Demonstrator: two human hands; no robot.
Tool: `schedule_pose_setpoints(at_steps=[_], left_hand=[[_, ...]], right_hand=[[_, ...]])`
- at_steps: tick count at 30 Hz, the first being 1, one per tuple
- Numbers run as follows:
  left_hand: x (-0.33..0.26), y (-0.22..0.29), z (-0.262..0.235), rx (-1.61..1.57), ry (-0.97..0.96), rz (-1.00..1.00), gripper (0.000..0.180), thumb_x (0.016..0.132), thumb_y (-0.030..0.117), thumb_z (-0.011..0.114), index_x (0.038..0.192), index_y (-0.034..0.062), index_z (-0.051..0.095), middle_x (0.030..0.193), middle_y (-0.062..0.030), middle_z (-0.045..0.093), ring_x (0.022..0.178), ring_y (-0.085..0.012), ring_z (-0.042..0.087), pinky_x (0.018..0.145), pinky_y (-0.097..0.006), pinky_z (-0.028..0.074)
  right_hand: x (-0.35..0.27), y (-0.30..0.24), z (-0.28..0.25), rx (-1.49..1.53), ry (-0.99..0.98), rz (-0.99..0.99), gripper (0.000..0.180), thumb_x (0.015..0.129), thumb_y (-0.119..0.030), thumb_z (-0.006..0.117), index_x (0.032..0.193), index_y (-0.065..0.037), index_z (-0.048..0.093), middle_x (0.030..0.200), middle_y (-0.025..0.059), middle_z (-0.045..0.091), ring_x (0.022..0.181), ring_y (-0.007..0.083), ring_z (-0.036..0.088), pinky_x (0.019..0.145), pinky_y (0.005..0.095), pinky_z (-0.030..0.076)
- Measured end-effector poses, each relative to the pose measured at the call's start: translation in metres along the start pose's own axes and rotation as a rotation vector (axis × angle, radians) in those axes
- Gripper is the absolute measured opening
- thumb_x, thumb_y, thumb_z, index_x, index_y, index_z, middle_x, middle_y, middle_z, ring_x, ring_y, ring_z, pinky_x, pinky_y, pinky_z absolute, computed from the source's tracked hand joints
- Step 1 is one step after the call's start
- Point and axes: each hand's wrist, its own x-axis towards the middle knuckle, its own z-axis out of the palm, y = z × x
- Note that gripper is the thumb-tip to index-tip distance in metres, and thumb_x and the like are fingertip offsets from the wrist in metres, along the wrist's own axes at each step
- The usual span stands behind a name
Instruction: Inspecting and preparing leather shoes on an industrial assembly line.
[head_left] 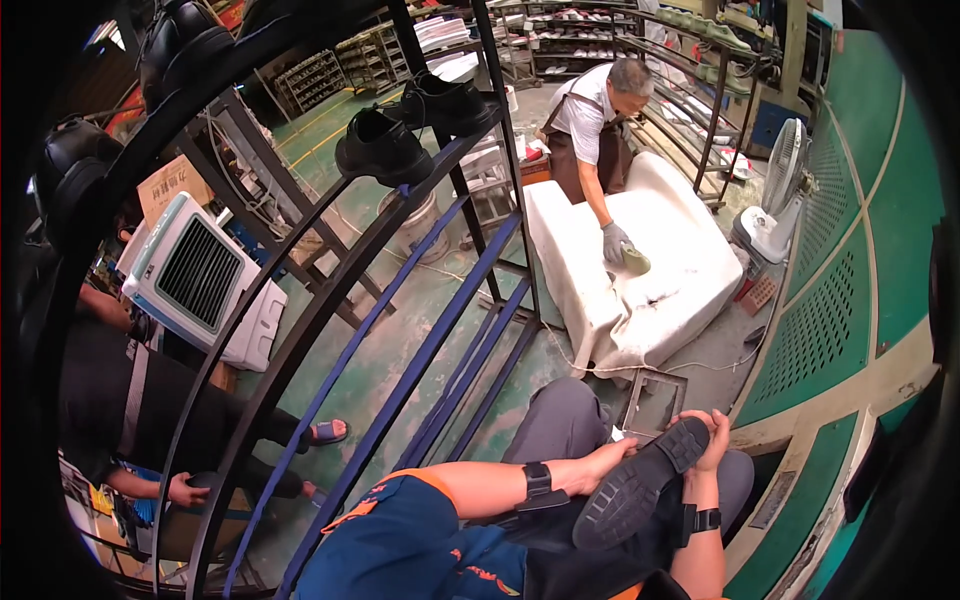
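A black shoe (638, 488) is held over my lap with its treaded sole facing up toward me. My right hand (712, 440) is wrapped round its heel end, fingers curled over the edge. My left hand (603, 464) is closed at the other side of the shoe, which partly covers it. By its fingertips shows a small white thing (617, 434), too small to name. Each of my wrists wears a black strap with a small device.
A metal rack (400, 240) with blue-covered bars and black shoes (385, 145) rises at my left. Ahead, a gloved co-worker (590, 130) handles a green shoe piece (635, 260) on a white-covered table (690, 230). A green machine panel (830, 310) and a fan (785, 190) stand right; an air cooler (200, 280) left, near another person (150, 400).
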Motion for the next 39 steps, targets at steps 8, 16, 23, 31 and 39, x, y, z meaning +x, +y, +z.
schedule_pose_setpoints(at_steps=[8,16,23,31,39], left_hand=[[-0.009,-0.045,0.001,-0.410,-0.135,-0.082,0.037,0.105,0.031,0.040,0.115,0.0057,0.065,0.105,-0.0088,0.071,0.093,-0.0216,0.070,0.085,-0.036,0.058],[-0.021,-0.058,-0.006,-0.335,-0.212,-0.109,0.035,0.106,0.026,0.040,0.123,0.0033,0.060,0.113,-0.0122,0.067,0.102,-0.0226,0.067,0.090,-0.036,0.057],[-0.047,-0.053,-0.010,-0.225,-0.242,-0.170,0.035,0.106,0.022,0.041,0.130,0.0007,0.055,0.123,-0.0158,0.063,0.111,-0.0240,0.064,0.094,-0.036,0.056],[-0.098,-0.032,0.020,-0.206,-0.436,-0.259,0.049,0.106,0.036,0.041,0.141,0.0020,0.046,0.140,-0.0196,0.054,0.122,-0.0338,0.059,0.100,-0.041,0.054],[-0.128,-0.021,0.053,-0.263,-0.284,-0.215,0.087,0.090,0.068,0.044,0.152,0.0080,0.031,0.145,-0.0261,0.043,0.136,-0.0536,0.036,0.101,-0.070,0.040]], right_hand=[[-0.002,0.015,-0.004,0.115,0.173,-0.015,0.058,0.094,-0.045,0.039,0.095,0.004,0.068,0.084,0.0177,0.069,0.078,0.0306,0.069,0.073,0.0395,0.058],[-0.003,0.019,0.017,-0.028,0.309,0.029,0.051,0.093,-0.040,0.046,0.096,0.003,0.071,0.086,0.0129,0.070,0.078,0.0218,0.066,0.075,0.0327,0.053],[-0.008,0.013,0.023,-0.017,0.346,0.113,0.041,0.090,-0.033,0.053,0.092,0.003,0.073,0.081,0.0093,0.068,0.071,0.0162,0.064,0.067,0.0288,0.051],[-0.030,-0.002,0.037,0.217,-0.019,0.015,0.047,0.094,-0.039,0.051,0.092,0.003,0.070,0.083,0.0096,0.069,0.072,0.0149,0.066,0.069,0.0274,0.053],[0.000,0.031,-0.023,-0.448,0.095,0.126,0.032,0.094,-0.027,0.059,0.110,-0.001,0.071,0.107,0.0071,0.071,0.100,0.0179,0.065,0.091,0.0284,0.048]])
